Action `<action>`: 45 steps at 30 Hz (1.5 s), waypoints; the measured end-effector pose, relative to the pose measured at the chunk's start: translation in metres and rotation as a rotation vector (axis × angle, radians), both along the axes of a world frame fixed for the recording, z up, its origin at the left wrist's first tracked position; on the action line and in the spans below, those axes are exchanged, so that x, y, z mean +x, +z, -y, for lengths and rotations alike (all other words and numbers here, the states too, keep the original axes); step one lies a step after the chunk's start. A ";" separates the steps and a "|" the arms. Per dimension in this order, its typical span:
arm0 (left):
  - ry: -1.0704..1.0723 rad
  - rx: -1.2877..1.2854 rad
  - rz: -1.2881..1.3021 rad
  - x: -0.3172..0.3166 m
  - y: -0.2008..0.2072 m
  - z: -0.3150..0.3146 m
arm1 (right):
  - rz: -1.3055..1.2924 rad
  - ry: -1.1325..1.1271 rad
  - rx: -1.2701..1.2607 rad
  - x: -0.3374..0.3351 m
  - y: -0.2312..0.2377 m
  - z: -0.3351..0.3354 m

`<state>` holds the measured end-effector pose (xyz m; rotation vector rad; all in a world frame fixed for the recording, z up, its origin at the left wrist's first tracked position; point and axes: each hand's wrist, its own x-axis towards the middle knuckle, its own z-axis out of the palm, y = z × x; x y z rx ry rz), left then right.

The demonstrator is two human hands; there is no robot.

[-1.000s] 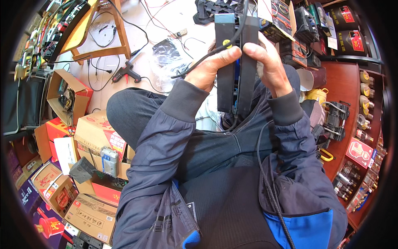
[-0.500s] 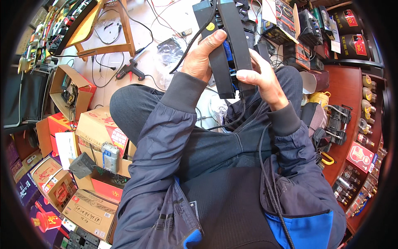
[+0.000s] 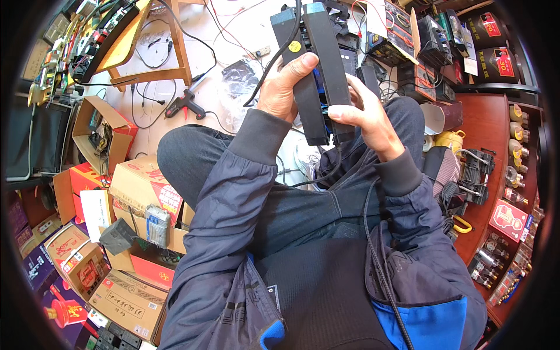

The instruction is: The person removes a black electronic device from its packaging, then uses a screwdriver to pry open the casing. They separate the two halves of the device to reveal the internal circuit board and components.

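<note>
Both my hands hold a long black plastic case (image 3: pixel 333 70) that looks like a power adapter, its two halves spread apart. Blue parts show in the gap between them. A round yellow sticker (image 3: pixel 294 46) is on the left half. My left hand (image 3: pixel 284 87) grips the left half, thumb pressed on its face. On the right half lies the thumb of my right hand (image 3: pixel 370 121), its fingers behind the case and partly hidden. One black cord (image 3: pixel 279 55) runs past the left half at the top, and another (image 3: pixel 333 172) leaves the lower end toward my lap.
A hot glue gun (image 3: pixel 185 106) lies on the floor beyond my left knee, near a wooden stool (image 3: pixel 182 52). Opened cardboard boxes (image 3: pixel 131 297) stack at the left. A red-brown cabinet (image 3: pixel 481 125) with small jars stands at the right. Loose cables cross the floor.
The case has dropped slightly toward me, both hands moving with it. My grip looks the same, and the halves stay spread. The whole view has shifted a little.
</note>
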<state>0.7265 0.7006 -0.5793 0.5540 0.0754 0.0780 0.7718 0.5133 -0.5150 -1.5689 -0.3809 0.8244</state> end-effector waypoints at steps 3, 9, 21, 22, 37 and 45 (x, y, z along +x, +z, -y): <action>0.001 0.034 0.031 -0.001 0.001 0.000 | -0.033 0.009 0.004 0.003 0.000 0.003; -0.018 0.048 0.043 0.000 -0.001 -0.004 | -0.040 0.004 0.022 0.002 0.000 0.008; -0.038 0.027 0.009 0.000 0.000 -0.001 | 0.003 -0.017 0.028 0.001 0.001 0.011; -0.024 0.030 0.017 0.000 0.000 -0.001 | 0.007 -0.012 0.030 0.001 0.001 0.010; 0.013 0.029 -0.044 -0.007 -0.002 -0.003 | 0.027 -0.033 -0.014 -0.003 0.011 0.001; -0.023 -0.069 0.038 -0.011 -0.003 -0.004 | 0.051 -0.057 0.009 -0.008 0.018 0.007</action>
